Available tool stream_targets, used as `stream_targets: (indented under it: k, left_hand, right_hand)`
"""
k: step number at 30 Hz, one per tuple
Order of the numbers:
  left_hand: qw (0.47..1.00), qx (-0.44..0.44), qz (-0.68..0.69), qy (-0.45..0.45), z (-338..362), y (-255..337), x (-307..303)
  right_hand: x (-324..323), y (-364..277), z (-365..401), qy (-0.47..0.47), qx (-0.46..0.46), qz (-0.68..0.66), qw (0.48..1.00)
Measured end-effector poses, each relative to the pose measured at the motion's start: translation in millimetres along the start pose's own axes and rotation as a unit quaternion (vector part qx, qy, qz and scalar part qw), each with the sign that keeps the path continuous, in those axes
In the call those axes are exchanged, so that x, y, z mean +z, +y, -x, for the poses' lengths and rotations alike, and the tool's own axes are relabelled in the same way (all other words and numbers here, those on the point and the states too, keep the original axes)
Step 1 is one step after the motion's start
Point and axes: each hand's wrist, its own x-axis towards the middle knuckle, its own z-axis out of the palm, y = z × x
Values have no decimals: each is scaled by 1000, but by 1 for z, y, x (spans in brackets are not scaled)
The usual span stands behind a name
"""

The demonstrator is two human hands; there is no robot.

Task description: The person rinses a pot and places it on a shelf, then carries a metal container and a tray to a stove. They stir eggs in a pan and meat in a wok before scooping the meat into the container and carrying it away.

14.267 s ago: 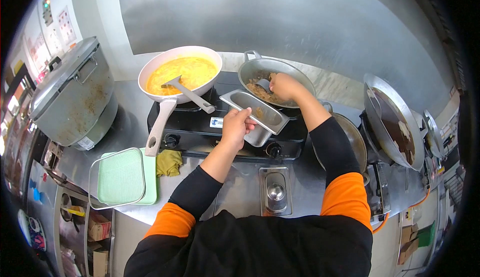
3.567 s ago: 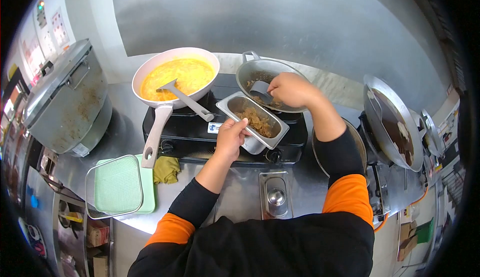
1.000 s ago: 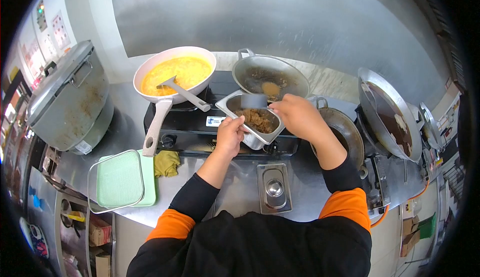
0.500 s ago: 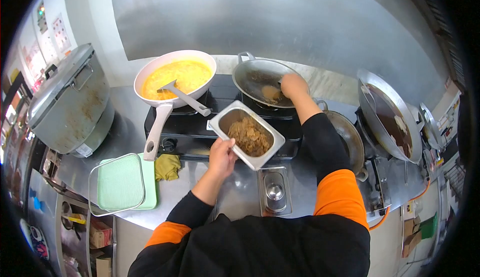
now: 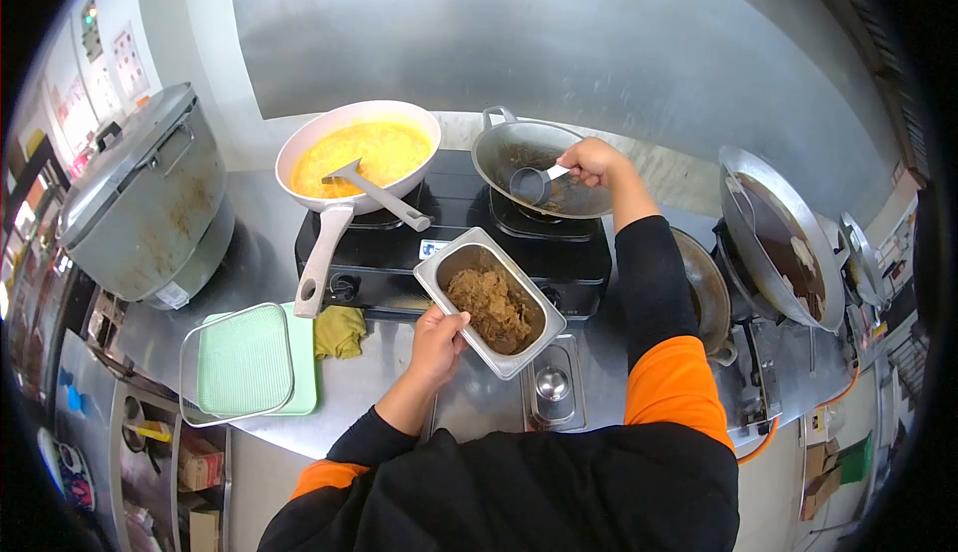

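The tin (image 5: 431,275) of brown food is gripped at its corner by the left hand (image 5: 437,337), over the stove's (image 5: 579,263) front. The scoop (image 5: 530,185) is held in the wok (image 5: 504,148) by the right hand (image 5: 591,161). The tin is best held level.

Black top, orange upper sleeves, black forearm sleeves

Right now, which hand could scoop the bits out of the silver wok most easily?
Probably the right hand: it grips the scoop, whose bowl sits inside the silver wok. The left hand is busy holding the steel tray of brown food, in front of the stove.
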Motion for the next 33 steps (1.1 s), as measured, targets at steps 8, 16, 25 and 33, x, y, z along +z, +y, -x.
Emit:
stream_targets:
  k: [8,16,25,33]
  left_hand:
    - [1000,8,-15,-10,1,-5,-13]
    - [999,9,4,38,29,-16,-29]
    - [992,17,-7,126,93,-49,-59]
    - [990,4,-11,141,121,-64,-73]
  right_hand:
    - [1,-9,70,-18,-76,-169,982]
    - [112,28,192,11,-377,247,893]
    - [210,80,246,35,-363,343,866]
    - [246,86,249,-101,-356,414,832]
